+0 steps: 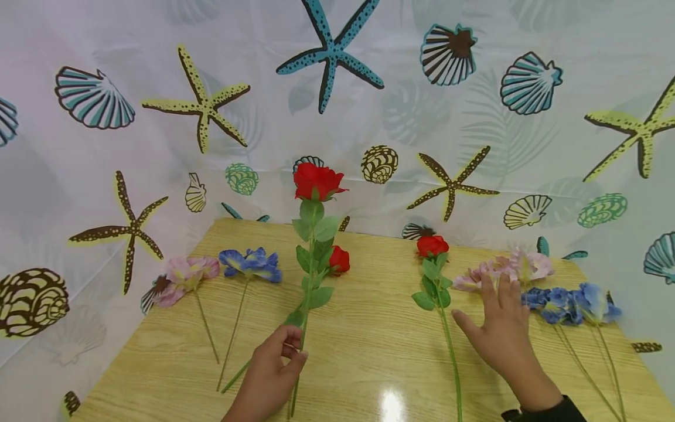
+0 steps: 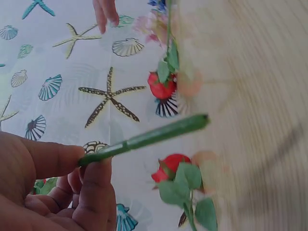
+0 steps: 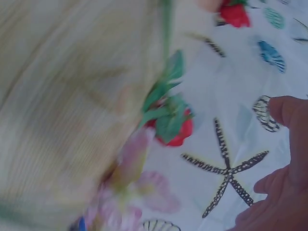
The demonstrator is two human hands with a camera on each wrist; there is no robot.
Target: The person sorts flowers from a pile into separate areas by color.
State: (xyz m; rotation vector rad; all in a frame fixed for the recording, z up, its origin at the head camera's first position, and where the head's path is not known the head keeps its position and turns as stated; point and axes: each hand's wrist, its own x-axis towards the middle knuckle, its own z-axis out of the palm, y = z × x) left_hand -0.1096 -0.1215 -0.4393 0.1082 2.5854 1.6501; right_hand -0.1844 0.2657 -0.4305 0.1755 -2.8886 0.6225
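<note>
My left hand (image 1: 276, 369) pinches the green stem of a red rose (image 1: 316, 181) between thumb and fingers. That rose is raised, bloom upward, over the table's left half. In the left wrist view the lower end of its stem (image 2: 149, 138) sticks out past the fingertips. Behind it lies a second red rose (image 1: 340, 259), partly hidden by the raised one's leaves. My right hand (image 1: 503, 334) is spread with nothing in it. Its fingertips overlap a pink flower (image 1: 482, 274) in the head view, and a third red rose (image 1: 432, 246) lies left of it.
On the wooden table (image 1: 374, 328), a pink flower (image 1: 184, 275) and a blue flower (image 1: 250, 264) lie at the left. Blue flowers (image 1: 596, 302) on thin stems lie at the right. A white cloth (image 1: 348, 129) printed with starfish and shells hangs behind the table.
</note>
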